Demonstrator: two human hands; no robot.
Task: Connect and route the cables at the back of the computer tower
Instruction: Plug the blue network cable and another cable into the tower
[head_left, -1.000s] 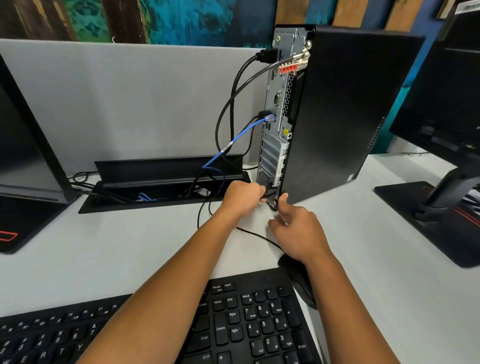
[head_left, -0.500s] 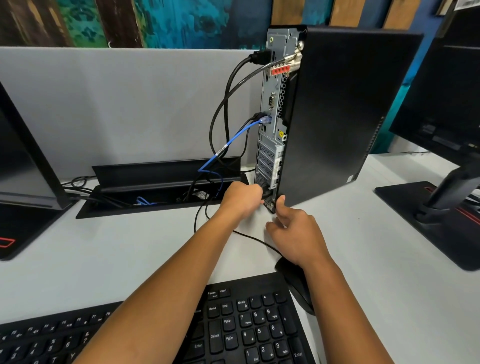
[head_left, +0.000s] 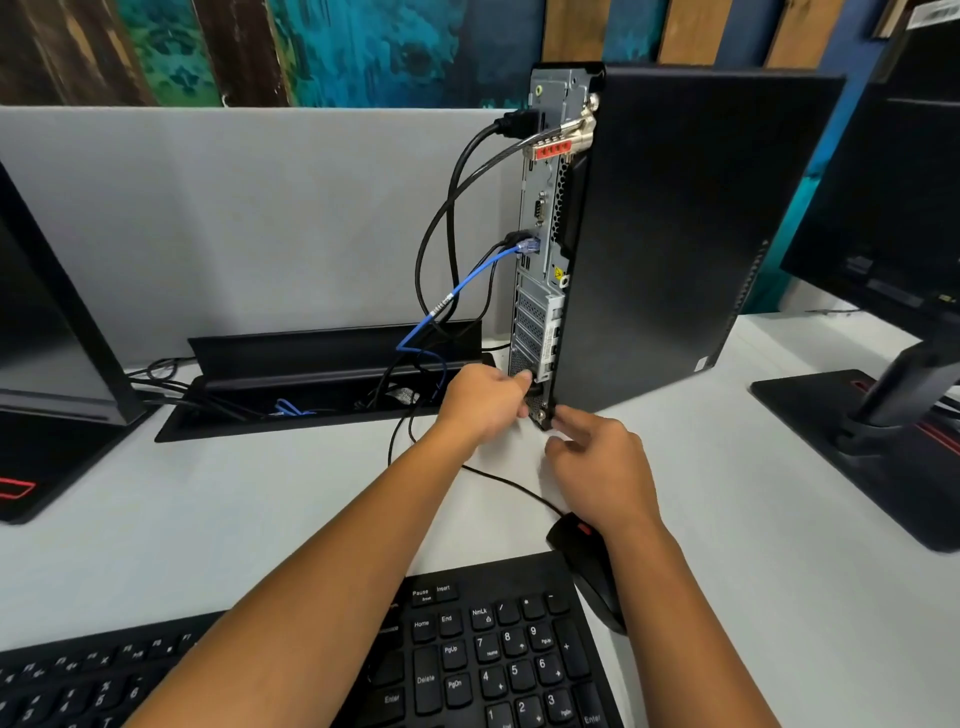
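Note:
A slim black computer tower (head_left: 675, 234) stands upright on the white desk, its grey rear panel (head_left: 540, 218) turned toward me. A blue network cable (head_left: 467, 283), thick black cables (head_left: 457, 171) and a silver lock cable (head_left: 498, 161) hang from the panel. My left hand (head_left: 480, 402) pinches a black plug (head_left: 536, 389) against the panel's lowest part. My right hand (head_left: 597, 467) sits just below and right of it, fingers spread, fingertips touching the tower's bottom rear corner.
A black cable tray (head_left: 332, 379) with an open lid is sunk into the desk (head_left: 208, 509) left of the tower. A black keyboard (head_left: 467, 660) and mouse (head_left: 587, 566) lie near me. Monitors stand at the left (head_left: 47, 332) and right (head_left: 893, 218).
The view drifted slightly. My left hand stays pinched on the plug at the panel's base, and my right hand has shifted a little closer to the tower's corner.

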